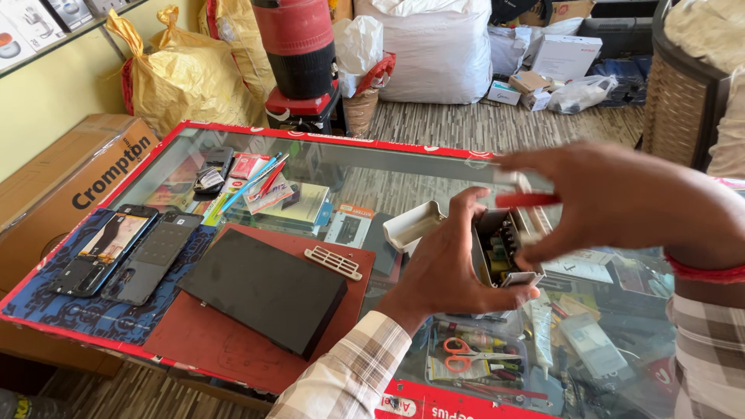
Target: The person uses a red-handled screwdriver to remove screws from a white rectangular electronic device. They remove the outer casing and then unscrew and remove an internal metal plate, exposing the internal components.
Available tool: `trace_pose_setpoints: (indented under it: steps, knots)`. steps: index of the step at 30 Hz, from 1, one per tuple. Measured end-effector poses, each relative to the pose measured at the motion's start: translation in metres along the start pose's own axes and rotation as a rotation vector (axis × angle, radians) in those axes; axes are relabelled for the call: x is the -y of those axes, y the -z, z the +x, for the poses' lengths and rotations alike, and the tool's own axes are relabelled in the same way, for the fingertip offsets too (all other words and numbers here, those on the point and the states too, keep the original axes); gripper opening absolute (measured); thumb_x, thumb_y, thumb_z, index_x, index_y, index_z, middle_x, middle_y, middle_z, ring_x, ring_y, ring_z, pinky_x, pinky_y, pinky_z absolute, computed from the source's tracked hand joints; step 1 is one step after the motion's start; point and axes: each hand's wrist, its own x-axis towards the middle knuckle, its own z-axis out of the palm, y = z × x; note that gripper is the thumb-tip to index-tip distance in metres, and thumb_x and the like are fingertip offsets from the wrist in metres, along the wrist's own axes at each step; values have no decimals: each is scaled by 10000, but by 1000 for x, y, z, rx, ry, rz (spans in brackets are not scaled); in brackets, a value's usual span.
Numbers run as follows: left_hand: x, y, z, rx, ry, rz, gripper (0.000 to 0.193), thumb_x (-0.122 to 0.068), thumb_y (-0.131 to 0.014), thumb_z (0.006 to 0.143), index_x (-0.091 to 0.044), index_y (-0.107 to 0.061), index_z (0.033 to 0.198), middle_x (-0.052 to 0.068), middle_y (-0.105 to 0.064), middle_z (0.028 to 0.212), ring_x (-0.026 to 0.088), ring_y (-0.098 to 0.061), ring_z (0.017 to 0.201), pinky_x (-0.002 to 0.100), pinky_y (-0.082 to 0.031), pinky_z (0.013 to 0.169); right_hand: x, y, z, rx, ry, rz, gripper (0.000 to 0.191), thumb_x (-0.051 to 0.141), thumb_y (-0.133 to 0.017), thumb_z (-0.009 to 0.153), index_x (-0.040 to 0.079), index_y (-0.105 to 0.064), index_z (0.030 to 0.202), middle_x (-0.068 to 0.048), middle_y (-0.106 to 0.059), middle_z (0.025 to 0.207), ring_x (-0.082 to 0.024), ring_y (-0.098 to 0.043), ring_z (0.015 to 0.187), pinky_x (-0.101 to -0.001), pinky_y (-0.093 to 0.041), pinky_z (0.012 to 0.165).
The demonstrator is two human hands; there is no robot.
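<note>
A small open device (500, 248), its inside showing packed electronic parts, sits at about four o'clock from the middle of the view, held above the glass worktop (403, 182). The left hand (446, 268) cups it from below and the left side, its grip closed around the casing. The right hand (621, 206) comes in from three o'clock, blurred, its fingers pinched on a red-handled tool (528, 200) whose tip lies over the device's top edge.

Just at nine o'clock of the device, a light metal cover (411, 225) lies on the worktop, touching the left fingers or nearly so; I cannot tell which. Further toward nine o'clock a flat black box (264, 287) rests on a dark red mat (233, 341), with a small white vent grille (334, 262) at the mat's far edge. At the far left, two opened phones (128, 252) lie side by side. Under the glass at six o'clock of the device, orange-handled scissors (462, 353) sit in a clear tray. Beyond the worktop, at eleven o'clock, yellow sacks (186, 74) stand on the floor.
</note>
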Motion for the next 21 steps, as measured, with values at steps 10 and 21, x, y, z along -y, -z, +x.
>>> trace_pose_setpoints:
  steps: [10, 21]
  knots:
    - [-4, 11, 5, -310, -163, -120, 1039, -609, -786, 873, -3, -318, 1574, 162, -549, 1483, 274, -583, 1371, 389, -460, 1137, 26, -6, 3, -369, 301, 203, 1213, 529, -932, 515, 99, -404, 1518, -197, -699, 1264, -368, -755, 873, -456, -572, 775]
    - [-8, 17, 6, -396, -156, -133, 947, -492, -854, 835, -68, -390, 1544, 66, -550, 1358, 168, -572, 1227, 311, -452, 980, 23, -6, 5, -305, 401, 338, 1193, 537, -940, 528, 110, -435, 1521, -127, -719, 1294, -296, -793, 792, -412, -581, 740]
